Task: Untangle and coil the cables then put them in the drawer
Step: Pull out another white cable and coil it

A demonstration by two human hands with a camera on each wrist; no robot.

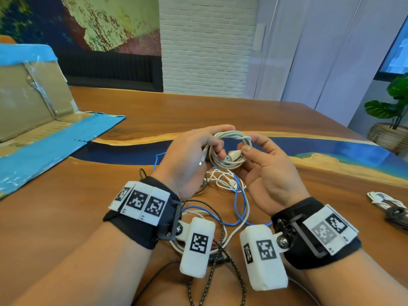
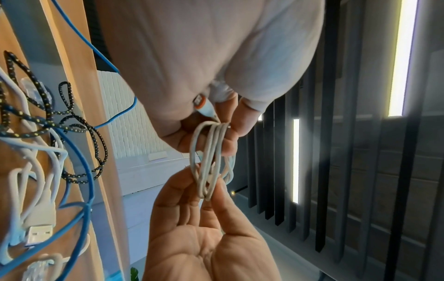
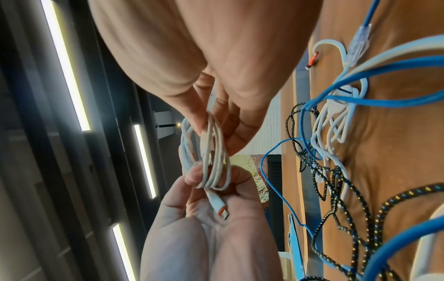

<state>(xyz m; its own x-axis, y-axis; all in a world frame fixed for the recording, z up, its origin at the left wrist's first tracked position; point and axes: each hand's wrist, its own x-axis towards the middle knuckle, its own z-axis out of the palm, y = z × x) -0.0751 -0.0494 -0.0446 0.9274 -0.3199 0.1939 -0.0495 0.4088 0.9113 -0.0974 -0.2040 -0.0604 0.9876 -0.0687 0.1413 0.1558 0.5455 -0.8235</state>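
Note:
Above the table I hold a coiled white cable [image 1: 229,149] between both hands. My left hand [image 1: 220,141] grips the coil's left side, its small orange-ringed plug [image 3: 221,207] lying against the palm. My right hand [image 1: 249,143] pinches the coil's right side, where the USB plug [image 1: 231,156] lies. The wrist views show the coil [image 2: 211,161] [image 3: 213,152] edge-on between the fingers of both hands. Under my hands lies a tangle of white cable [image 1: 227,184], blue cable [image 1: 242,202] and black braided cable [image 1: 212,272].
An open cardboard box edged in blue tape [image 1: 44,129] lies at the left on the wooden table [image 1: 88,206]. Two coiled cables [image 1: 386,204], one white and one dark, lie at the right edge. A potted plant [image 1: 393,102] stands beyond the table's right corner.

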